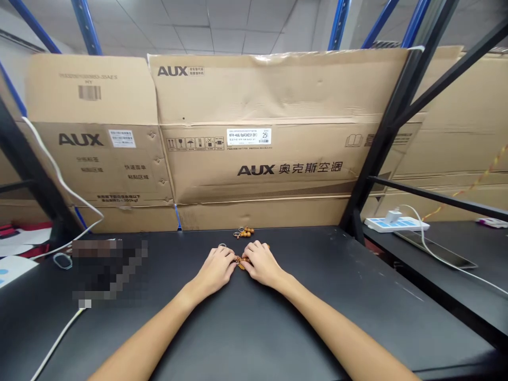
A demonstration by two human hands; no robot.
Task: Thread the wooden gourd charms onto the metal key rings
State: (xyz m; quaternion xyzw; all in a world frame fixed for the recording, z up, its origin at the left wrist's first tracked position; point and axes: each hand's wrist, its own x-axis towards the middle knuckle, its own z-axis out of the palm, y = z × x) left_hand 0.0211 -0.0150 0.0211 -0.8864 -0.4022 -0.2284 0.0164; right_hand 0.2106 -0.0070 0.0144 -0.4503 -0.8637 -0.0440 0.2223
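Observation:
My left hand (216, 267) and my right hand (260, 262) rest close together on the black table (254, 328), fingers curled inward. Between their fingertips both pinch a small brown beaded trinket (240, 260). A metal ring (221, 246) lies just beyond my left knuckles. A second beaded trinket with a key ring (243, 232) lies on the table a little farther back, apart from both hands.
Flattened AUX cardboard boxes (254, 143) stand as a wall behind the table. A white cable (59, 180) hangs at the left. A black rack post (381, 143) stands at right, with a white power strip (395, 224) and a tablet (436, 248) beyond it.

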